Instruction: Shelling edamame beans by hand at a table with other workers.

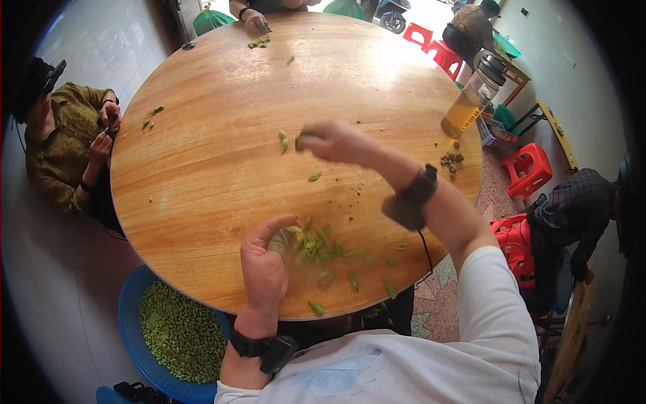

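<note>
Round wooden table (208,155) midroom; blue tub (129,310) of green beans (178,330) below, bottle (465,104) at right edge. Right hand (330,143) stretched over tabletop, blurred, can't tell grip. Left hand (264,262) half-curled, hold unclear, beside scattered green pods (314,246).

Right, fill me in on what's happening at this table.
Someone in a white shirt is handling green pods at the round table. The left hand is beside the scattered pods near the close edge, its fingers curled; what it holds is unclear. The right hand, blurred, is over the middle, just right of two more pods. A blue tub of green beans sits below the table's edge, to the left. Other people sit around.
</note>
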Tool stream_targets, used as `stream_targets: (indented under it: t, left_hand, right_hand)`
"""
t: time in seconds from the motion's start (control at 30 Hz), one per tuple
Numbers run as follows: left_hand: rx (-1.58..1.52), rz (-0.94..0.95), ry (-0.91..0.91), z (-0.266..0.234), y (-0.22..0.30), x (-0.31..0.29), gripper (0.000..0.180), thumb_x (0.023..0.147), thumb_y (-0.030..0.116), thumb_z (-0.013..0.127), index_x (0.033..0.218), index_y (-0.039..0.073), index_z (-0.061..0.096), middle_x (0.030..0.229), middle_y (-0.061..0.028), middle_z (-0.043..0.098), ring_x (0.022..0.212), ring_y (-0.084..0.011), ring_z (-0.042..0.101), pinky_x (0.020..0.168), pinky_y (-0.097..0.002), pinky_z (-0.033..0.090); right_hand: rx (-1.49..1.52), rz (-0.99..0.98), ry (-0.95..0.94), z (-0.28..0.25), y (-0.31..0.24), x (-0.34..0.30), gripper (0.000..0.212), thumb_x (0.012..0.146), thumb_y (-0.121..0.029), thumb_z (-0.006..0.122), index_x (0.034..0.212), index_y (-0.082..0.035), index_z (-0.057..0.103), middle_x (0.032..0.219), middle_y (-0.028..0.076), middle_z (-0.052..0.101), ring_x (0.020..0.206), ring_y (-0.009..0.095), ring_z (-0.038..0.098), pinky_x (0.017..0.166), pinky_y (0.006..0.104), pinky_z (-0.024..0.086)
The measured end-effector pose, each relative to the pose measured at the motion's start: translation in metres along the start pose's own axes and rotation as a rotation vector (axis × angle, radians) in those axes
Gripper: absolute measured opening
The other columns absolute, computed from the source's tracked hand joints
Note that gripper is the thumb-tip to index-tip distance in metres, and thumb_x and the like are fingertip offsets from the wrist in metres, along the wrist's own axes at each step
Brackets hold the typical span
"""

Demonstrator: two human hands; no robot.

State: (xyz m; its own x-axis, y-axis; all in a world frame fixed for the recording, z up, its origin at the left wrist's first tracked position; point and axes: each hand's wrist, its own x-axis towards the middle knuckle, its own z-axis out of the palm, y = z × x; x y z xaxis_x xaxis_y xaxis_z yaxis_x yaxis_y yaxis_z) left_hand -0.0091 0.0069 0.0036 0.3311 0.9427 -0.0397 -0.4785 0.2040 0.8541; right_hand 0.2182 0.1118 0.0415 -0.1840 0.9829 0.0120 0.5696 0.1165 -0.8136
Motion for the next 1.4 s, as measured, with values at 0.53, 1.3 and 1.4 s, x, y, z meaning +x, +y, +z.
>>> stream_targets:
  t: [0.53,1.3,1.4]
  left_hand:
    - [-0.012,-0.318,-0.169,-0.002,0.011,-0.002,0.029,0.075,-0.015,0.044,0.091,0.000,0.063,0.095,-0.0091,0.059,0.092,-0.0171,0.055,0.084,-0.0275,0.043]
    - [-0.309,-0.047,-0.081,0.002,0.001,-0.003,0.024,0.084,-0.006,0.052,0.106,0.003,0.058,0.090,-0.0030,0.062,0.073,-0.0076,0.058,0.054,-0.0172,0.044]
    - [-0.307,0.071,-0.032,-0.001,-0.006,-0.002,0.019,0.083,-0.007,0.054,0.099,0.003,0.058,0.090,-0.0038,0.063,0.073,-0.0095,0.059,0.056,-0.0176,0.044]
  right_hand:
    - [-0.883,0.030,0.392,-0.073,0.108,0.267,0.028,0.085,-0.021,0.041,0.102,-0.015,0.063,0.112,0.009,0.062,0.104,0.029,0.058,0.089,0.0378,0.046]
    - [0.978,0.389,-0.344,0.051,-0.053,-0.111,0.019,0.092,-0.023,0.055,0.080,-0.008,0.055,0.057,-0.006,0.040,0.044,0.003,0.033,0.039,0.0198,0.023]
    - [0.825,0.304,-0.362,0.058,-0.060,-0.118,0.023,0.096,-0.025,0.048,0.081,-0.008,0.050,0.061,-0.005,0.043,0.048,0.004,0.036,0.042,0.0205,0.027]
